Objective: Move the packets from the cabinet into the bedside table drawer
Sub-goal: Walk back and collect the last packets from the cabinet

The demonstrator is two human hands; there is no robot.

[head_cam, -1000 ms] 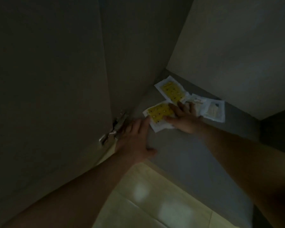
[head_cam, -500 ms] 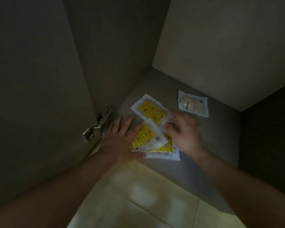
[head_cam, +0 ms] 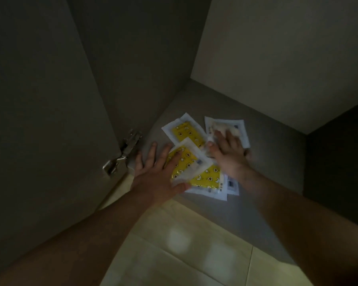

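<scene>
Right, I'm looking down into the cabinet (head_cam: pixel 267 162), and every packet sits to the right of the door hinge (head_cam: pixel 124 149). The left hand (head_cam: pixel 155 172) lies closest to that hinge, fingers straight and spread, two of them flat on the near yellow packet (head_cam: pixel 187 162), thumb against its near edge; nothing gripped. Further from the hinge, the far yellow packet (head_cam: pixel 185 131) lies on a slant, its long side running away from the hinge. A third yellow packet (head_cam: pixel 207 178) pokes out beneath the near one. The right hand (head_cam: pixel 228 155) sits farthest from the hinge, fingers stretched out and pressing on the pale packet (head_cam: pixel 239 125), not curled round it. So the pale one lies under and just ahead of the right fingertips, well apart from the left hand. I reckon the right hand does the work now: drag that pale packet toward the hinge, onto the pile, so both hands can close on one stack. Slippery wrappers may fan out.
</scene>
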